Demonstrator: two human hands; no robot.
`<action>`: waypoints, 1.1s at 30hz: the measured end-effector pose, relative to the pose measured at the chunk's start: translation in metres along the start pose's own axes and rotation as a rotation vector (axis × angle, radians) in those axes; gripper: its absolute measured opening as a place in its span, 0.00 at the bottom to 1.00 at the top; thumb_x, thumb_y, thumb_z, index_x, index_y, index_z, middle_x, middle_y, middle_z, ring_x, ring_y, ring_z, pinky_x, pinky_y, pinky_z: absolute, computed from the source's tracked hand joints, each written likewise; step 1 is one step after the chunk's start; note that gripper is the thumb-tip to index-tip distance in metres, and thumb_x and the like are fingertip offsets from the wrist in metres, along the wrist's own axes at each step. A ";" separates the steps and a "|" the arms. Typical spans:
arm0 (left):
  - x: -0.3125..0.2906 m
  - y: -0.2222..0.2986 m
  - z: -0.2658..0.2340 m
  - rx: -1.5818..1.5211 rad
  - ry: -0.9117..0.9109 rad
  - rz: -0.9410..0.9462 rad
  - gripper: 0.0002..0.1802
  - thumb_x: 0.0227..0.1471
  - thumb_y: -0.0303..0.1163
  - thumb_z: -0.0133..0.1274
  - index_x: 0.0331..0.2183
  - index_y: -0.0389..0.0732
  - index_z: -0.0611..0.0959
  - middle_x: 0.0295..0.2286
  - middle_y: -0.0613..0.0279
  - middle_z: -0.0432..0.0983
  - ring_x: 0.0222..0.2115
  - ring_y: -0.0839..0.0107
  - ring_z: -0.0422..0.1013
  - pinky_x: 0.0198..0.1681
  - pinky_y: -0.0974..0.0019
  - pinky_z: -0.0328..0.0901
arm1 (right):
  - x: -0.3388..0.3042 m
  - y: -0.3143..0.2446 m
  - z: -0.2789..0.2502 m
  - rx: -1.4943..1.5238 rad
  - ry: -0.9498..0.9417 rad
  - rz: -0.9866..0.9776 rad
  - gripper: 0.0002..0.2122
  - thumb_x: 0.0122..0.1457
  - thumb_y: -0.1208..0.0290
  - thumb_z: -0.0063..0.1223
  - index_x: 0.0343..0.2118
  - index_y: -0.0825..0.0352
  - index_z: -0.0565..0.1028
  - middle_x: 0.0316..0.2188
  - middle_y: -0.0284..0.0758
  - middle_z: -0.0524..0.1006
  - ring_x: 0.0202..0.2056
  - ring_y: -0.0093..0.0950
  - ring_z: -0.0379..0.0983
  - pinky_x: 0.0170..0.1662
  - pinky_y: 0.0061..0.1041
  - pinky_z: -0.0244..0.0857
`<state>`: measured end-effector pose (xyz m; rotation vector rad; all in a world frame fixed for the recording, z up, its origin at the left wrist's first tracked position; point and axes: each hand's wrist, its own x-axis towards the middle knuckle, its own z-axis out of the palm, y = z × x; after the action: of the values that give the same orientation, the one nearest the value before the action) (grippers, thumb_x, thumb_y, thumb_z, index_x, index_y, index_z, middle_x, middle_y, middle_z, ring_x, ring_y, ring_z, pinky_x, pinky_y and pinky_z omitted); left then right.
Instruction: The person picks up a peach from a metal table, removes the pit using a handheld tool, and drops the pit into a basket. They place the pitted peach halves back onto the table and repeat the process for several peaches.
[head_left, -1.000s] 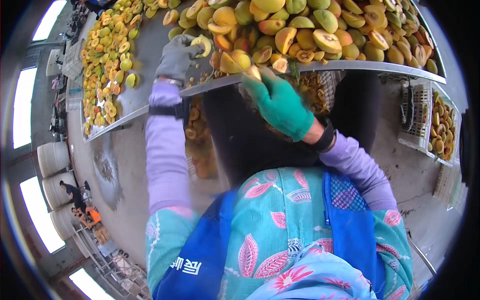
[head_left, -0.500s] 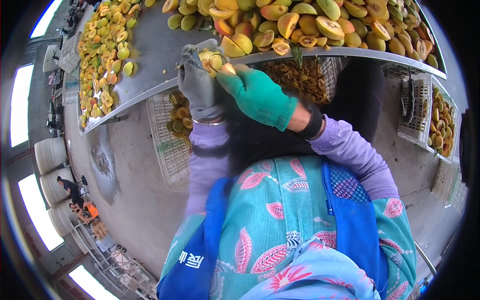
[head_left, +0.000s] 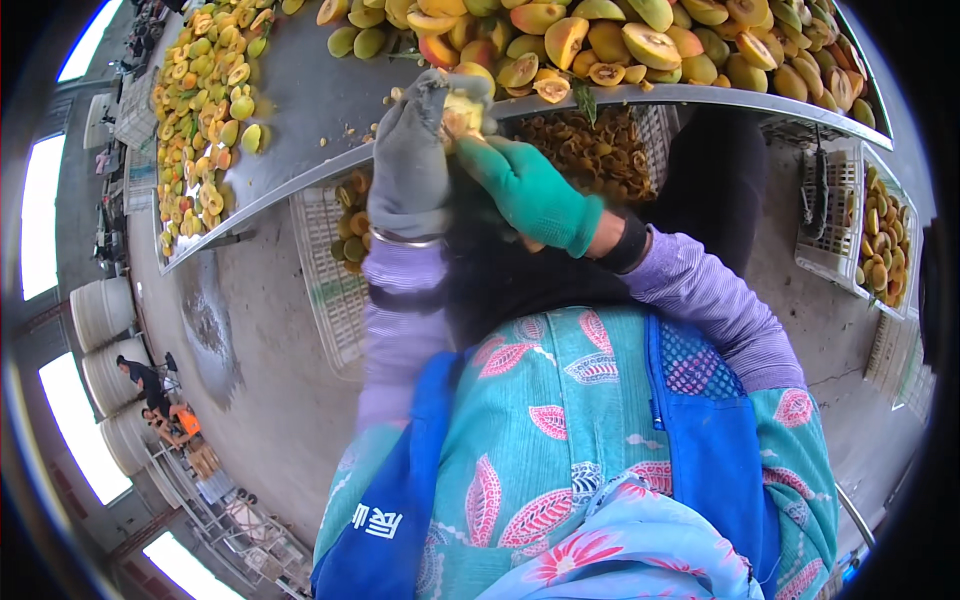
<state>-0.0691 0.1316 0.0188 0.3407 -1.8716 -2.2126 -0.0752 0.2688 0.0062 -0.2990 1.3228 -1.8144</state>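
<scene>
My left hand [head_left: 410, 165], in a grey glove, is closed round a cut yellow peach-like fruit [head_left: 463, 113] at the table's near edge. Its pale flesh faces my right hand. My right hand [head_left: 540, 195], in a green glove, is closed, with thumb and fingers pressed against the fruit's near side. Whatever sits between those fingers is hidden. Beyond both hands lies a big heap of halved yellow, green and red fruit [head_left: 600, 45] on the metal table [head_left: 320, 95].
More cut fruit [head_left: 205, 110] covers the table's left end. Under the table, a crate holds brownish scraps [head_left: 590, 155]. White plastic crates stand at lower left [head_left: 330, 290] and right [head_left: 830, 225], both with fruit. Far left, people [head_left: 165, 400] are near large pale tubs [head_left: 103, 308].
My left hand has turned and shifted slightly right and nearer, so more pale flesh shows. My right hand has stayed close against the fruit. A small blurred orange piece now shows below the green glove.
</scene>
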 end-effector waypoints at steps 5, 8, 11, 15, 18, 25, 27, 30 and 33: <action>0.015 0.011 -0.002 0.392 -0.156 -0.051 0.23 0.59 0.45 0.44 0.30 0.34 0.82 0.24 0.58 0.77 0.24 0.72 0.72 0.32 0.71 0.67 | -0.002 0.007 0.009 1.014 -0.499 0.236 0.18 0.64 0.49 0.35 0.32 0.59 0.68 0.15 0.21 0.62 0.13 0.14 0.57 0.17 0.16 0.53; 0.015 0.013 0.005 -0.396 -0.162 -0.304 0.20 0.58 0.45 0.44 0.30 0.38 0.78 0.23 0.60 0.74 0.24 0.69 0.71 0.32 0.67 0.68 | 0.007 0.007 0.006 1.098 -0.702 0.181 0.18 0.65 0.49 0.31 0.31 0.58 0.67 0.14 0.19 0.60 0.13 0.14 0.55 0.20 0.17 0.52; 0.012 -0.005 -0.030 -0.461 -0.321 -0.198 0.15 0.58 0.41 0.47 0.37 0.39 0.78 0.33 0.61 0.74 0.28 0.76 0.69 0.31 0.71 0.69 | 0.006 0.004 0.011 1.219 -0.814 0.174 0.18 0.66 0.50 0.28 0.33 0.59 0.67 0.14 0.20 0.60 0.12 0.15 0.55 0.20 0.19 0.53; -0.023 0.012 -0.075 0.184 0.482 0.050 0.11 0.56 0.34 0.48 0.38 0.39 0.78 0.34 0.62 0.75 0.32 0.73 0.72 0.39 0.69 0.68 | -0.020 0.000 -0.023 1.064 -0.714 0.266 0.20 0.66 0.48 0.28 0.32 0.60 0.67 0.13 0.22 0.60 0.10 0.16 0.55 0.19 0.20 0.53; -0.015 0.035 -0.065 0.977 0.383 0.000 0.18 0.55 0.42 0.51 0.38 0.37 0.79 0.31 0.56 0.76 0.32 0.65 0.72 0.37 0.62 0.67 | 0.002 0.038 -0.050 1.137 -0.500 0.374 0.18 0.63 0.46 0.35 0.30 0.57 0.68 0.14 0.22 0.62 0.14 0.18 0.58 0.18 0.21 0.56; 0.060 -0.007 -0.021 1.112 -0.128 0.074 0.30 0.46 0.51 0.56 0.43 0.37 0.76 0.33 0.47 0.75 0.34 0.56 0.74 0.37 0.60 0.67 | -0.015 -0.002 -0.035 0.490 0.031 0.203 0.18 0.63 0.49 0.38 0.28 0.59 0.67 0.14 0.26 0.65 0.12 0.18 0.59 0.14 0.18 0.57; 0.051 -0.002 -0.034 0.913 -0.138 0.054 0.24 0.50 0.43 0.54 0.43 0.36 0.77 0.32 0.52 0.76 0.30 0.64 0.74 0.33 0.64 0.69 | -0.002 0.008 -0.039 0.382 0.006 0.139 0.18 0.61 0.49 0.42 0.27 0.60 0.69 0.16 0.32 0.70 0.18 0.25 0.68 0.19 0.28 0.61; 0.013 0.014 -0.018 0.295 0.032 0.023 0.14 0.57 0.34 0.48 0.43 0.38 0.77 0.33 0.64 0.75 0.31 0.74 0.72 0.32 0.70 0.68 | 0.010 0.006 -0.014 -0.500 0.288 -0.460 0.21 0.62 0.52 0.40 0.35 0.71 0.71 0.25 0.52 0.75 0.29 0.50 0.72 0.33 0.43 0.65; 0.002 0.002 -0.012 -0.032 -0.055 0.108 0.14 0.59 0.35 0.46 0.42 0.37 0.77 0.34 0.62 0.75 0.33 0.74 0.71 0.35 0.71 0.68 | 0.023 0.006 -0.006 -0.605 0.277 -0.419 0.21 0.63 0.53 0.39 0.35 0.71 0.71 0.26 0.51 0.75 0.31 0.52 0.72 0.33 0.44 0.65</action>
<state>-0.0670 0.1189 0.0192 0.1715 -1.8341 -2.1984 -0.0895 0.2549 -0.0080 -0.7107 2.1263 -1.7852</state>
